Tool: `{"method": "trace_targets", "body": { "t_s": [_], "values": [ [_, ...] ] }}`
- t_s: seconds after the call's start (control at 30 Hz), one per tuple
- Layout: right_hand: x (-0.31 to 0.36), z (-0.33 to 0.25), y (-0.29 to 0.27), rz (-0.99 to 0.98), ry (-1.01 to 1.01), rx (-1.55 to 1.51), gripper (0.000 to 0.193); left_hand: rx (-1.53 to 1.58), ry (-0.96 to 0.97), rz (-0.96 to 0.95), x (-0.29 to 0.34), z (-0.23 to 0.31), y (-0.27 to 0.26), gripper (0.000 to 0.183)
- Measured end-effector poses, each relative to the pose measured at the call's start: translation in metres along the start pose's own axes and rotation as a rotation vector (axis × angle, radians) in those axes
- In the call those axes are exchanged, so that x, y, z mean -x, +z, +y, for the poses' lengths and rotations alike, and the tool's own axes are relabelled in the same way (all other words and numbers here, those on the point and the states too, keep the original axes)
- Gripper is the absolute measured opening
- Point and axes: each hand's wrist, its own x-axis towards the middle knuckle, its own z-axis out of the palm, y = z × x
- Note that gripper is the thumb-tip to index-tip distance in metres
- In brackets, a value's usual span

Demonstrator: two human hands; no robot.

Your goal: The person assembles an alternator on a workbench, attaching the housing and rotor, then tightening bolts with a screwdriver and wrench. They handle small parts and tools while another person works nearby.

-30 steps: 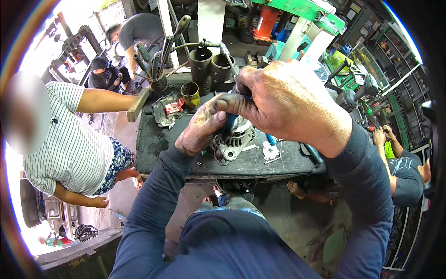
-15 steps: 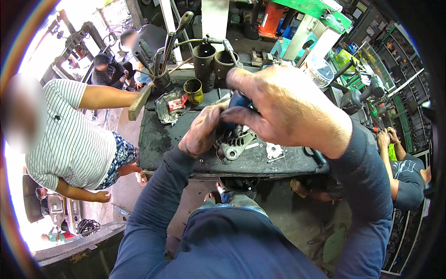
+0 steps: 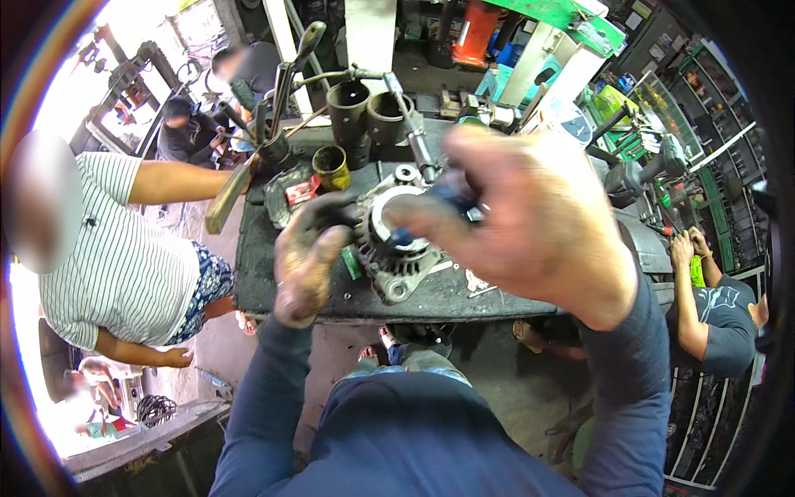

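Note:
A round metal part with a vented housing [image 3: 399, 286], like an alternator, lies on the dark workbench [image 3: 331, 306]. My left hand [image 3: 302, 261] is beside its left edge, fingers blackened, curled and apart, with nothing visible in them. My right hand [image 3: 530, 224] hovers over the part's right side, smeared by motion. Its fingers are closed around a dark blue object [image 3: 454, 192], mostly covered and too blurred to name. Left of the housing lies a small green piece [image 3: 351, 262].
Dark metal cylinders [image 3: 349, 124], a yellow can [image 3: 331, 168] and a small red box [image 3: 303, 190] stand along the back. A wooden bar [image 3: 225, 201] juts past the left edge, near a person in a striped shirt [image 3: 132, 240]. Another person [image 3: 712, 311] works at far right.
My hands have separated: the left drew back left and down, the right moved right and down with the blue object. The round metal part between them has come into view.

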Motion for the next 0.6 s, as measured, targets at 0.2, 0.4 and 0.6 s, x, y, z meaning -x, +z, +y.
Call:
{"method": "trace_targets", "body": {
  "t_s": [0.2, 0.4, 0.6],
  "values": [
    [0.084, 0.118, -0.013, -0.193, 0.809, -0.223, 0.047, -0.186, -0.669, 0.016, 0.067, -0.013, -0.025, 0.079],
    [0.172, 0.187, 0.092, -0.063, 0.812, -0.157, 0.047, -0.421, -0.463, 0.142, 0.049, -0.001, -0.006, 0.081],
    [0.109, 0.213, 0.104, 0.674, 0.858, -1.18, 0.013, -0.68, 0.0, 0.122, -0.038, 0.04, 0.03, 0.037]
  ]
}}
